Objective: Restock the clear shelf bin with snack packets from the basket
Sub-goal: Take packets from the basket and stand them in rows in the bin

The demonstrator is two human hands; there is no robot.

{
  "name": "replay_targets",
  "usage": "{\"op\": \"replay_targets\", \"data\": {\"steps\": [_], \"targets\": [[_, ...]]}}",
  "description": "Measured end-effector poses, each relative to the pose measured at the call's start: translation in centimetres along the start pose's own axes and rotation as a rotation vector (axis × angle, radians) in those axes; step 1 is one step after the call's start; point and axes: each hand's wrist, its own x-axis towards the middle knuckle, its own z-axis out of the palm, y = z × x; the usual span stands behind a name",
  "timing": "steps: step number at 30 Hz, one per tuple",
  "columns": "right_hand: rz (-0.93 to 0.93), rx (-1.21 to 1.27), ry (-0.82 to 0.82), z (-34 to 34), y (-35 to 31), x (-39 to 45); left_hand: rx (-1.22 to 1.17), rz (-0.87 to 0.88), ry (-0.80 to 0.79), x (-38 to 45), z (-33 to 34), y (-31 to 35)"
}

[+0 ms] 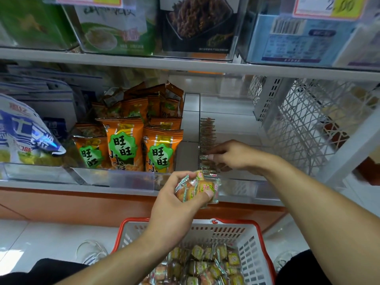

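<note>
Reaching forward over the basket [255, 239], the left hand [181, 202] is curled round a bunch of packets [198, 188], too bunched to count. Just above and right of it, the right hand [232, 155], fingers bent, pinches one packet in the row [207, 140] along the left wall of the bin [242, 185]. More packets lie in the basket below both forearms
</note>
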Motion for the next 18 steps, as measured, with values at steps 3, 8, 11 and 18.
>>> {"op": "replay_targets", "data": {"steps": [3, 8, 11, 18], "targets": [[0.076, 0.136, 0.11, 0.1, 0.4, 0.4, 0.007, -0.001, 0.007, 0.2, 0.1, 0.0], [0.234, 0.176, 0.19, 0.4, 0.7, 1.2, 0.01, -0.002, 0.005, 0.4, 0.3, 0.2], [0.284, 0.188, 0.14, 0.9, 0.7, 1.8, -0.01, -0.001, -0.014, 0.6, 0.5, 0.3], [0.317, 0.196, 0.064, 1.6, 0.3, 2.0, -0.016, 0.004, -0.016, 0.8, 0.9, 0.6]]}}
